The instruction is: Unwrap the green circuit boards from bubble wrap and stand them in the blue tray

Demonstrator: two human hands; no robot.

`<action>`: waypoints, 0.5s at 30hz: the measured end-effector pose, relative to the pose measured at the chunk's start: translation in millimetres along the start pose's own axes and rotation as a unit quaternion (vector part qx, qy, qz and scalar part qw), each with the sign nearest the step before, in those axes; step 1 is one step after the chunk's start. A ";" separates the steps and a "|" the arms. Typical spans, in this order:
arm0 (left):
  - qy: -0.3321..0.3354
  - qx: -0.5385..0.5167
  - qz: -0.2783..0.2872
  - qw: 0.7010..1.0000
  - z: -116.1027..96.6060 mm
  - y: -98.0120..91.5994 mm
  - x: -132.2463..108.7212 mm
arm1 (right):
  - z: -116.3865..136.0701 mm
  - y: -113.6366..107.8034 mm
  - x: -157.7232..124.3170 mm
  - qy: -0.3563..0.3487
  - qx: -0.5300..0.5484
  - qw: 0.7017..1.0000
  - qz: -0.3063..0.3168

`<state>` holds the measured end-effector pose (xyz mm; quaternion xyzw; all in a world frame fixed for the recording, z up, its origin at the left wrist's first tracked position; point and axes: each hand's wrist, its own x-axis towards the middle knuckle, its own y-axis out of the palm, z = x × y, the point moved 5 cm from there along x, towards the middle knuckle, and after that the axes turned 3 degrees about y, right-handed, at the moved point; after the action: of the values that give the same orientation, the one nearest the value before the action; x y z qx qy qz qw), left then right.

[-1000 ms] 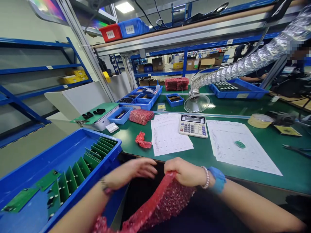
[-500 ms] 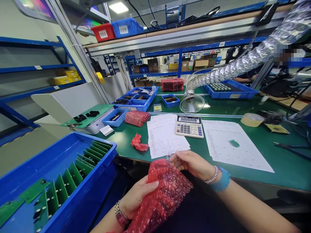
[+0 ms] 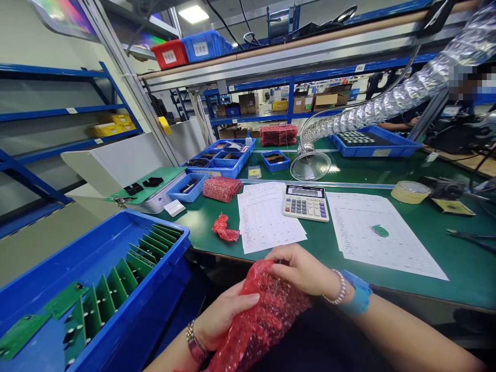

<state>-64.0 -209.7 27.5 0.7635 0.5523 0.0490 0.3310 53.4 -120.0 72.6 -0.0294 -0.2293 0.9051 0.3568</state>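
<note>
A red bubble-wrap package (image 3: 267,310) is held in front of me, below the bench edge; what it contains is hidden. My left hand (image 3: 228,315) grips its left side, thumb across the front. At the package's top, my right hand (image 3: 296,266) has its fingers curled over the wrap, gripping the upper edge. A crumpled scrap of red wrap (image 3: 225,228) lies on the green bench beyond my hands. To the left is a blue bin (image 3: 155,284) with several green circuit boards (image 3: 116,284), many standing upright in a row.
Printed sheets (image 3: 267,227), a calculator (image 3: 305,201) and a tape roll (image 3: 411,191) lie on the bench. Pliers (image 3: 470,236) are at the right. A wrapped red bundle (image 3: 222,189) sits beside a small blue tray (image 3: 188,187). A silver duct's hood (image 3: 310,165) hangs over the back.
My right hand has moved from just above the package onto its top edge and now grips the wrap. My left hand keeps its hold. The view has shifted slightly.
</note>
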 end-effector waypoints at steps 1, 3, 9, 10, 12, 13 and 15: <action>-0.009 0.020 0.016 1.000 1.8 2.1 -1.3 | -0.1 -3.4 0.7 -0.018 -0.031 0.999 -0.024; -0.050 0.078 0.057 0.994 9.0 3.4 -5.3 | -2.0 -16.2 1.2 -0.040 -0.085 0.992 -0.083; -0.127 0.204 -0.018 0.971 13.5 -25.7 -14.6 | 15.6 -48.8 -18.4 -0.128 -0.173 0.959 -0.184; -0.128 0.205 -0.042 0.970 10.1 -27.8 -15.4 | 25.8 -40.8 -23.7 -0.180 -0.222 0.944 -0.164; -0.129 0.205 -0.062 0.968 3.1 -23.5 -16.5 | 40.9 -10.6 -32.3 -0.291 -0.332 0.894 -0.073; -0.121 0.216 -0.051 0.967 -0.8 -17.7 -16.7 | 42.5 5.5 -34.2 -0.324 -0.375 0.868 -0.026; -0.079 0.263 -0.012 0.961 -10.1 -4.0 -17.9 | 34.7 25.3 -29.7 -0.320 -0.434 0.842 0.014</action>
<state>-78.6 -220.1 38.3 0.8186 0.5265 -0.1628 0.1616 51.9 -169.4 89.3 0.1069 -0.6995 0.6772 0.2015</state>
